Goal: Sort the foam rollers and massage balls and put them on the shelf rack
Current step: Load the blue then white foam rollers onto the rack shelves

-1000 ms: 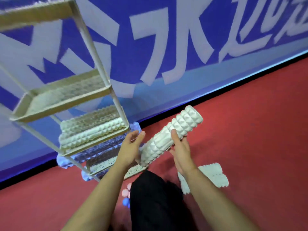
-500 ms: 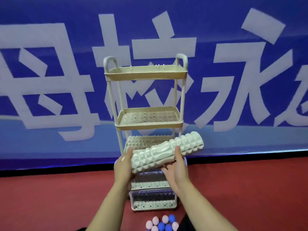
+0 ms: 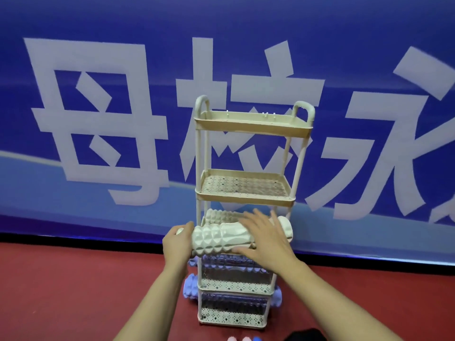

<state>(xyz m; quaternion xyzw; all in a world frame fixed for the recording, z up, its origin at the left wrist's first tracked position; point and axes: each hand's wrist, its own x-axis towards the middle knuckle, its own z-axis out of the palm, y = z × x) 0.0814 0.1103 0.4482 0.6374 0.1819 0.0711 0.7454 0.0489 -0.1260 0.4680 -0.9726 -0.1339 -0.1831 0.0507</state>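
White foam roller (image 3: 221, 238) at shelf rack (image 3: 246, 124), left hand (image 3: 177, 244) gripping its end, right hand (image 3: 264, 238) fingers spread on top

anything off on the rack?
The purple rollers on the lower tiers stick out past both sides of the shelf rack. The white roller between the left hand and right hand overhangs the third tier too. Nothing looks damaged.

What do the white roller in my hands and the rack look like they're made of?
White roller: probably moulded foam, matte, with raised geometric bumps and no shine. Shelf rack: looks like beige plastic, slightly glossy, with moulded perforated tray floors and rounded handles on top. Neither can be confirmed by look alone.
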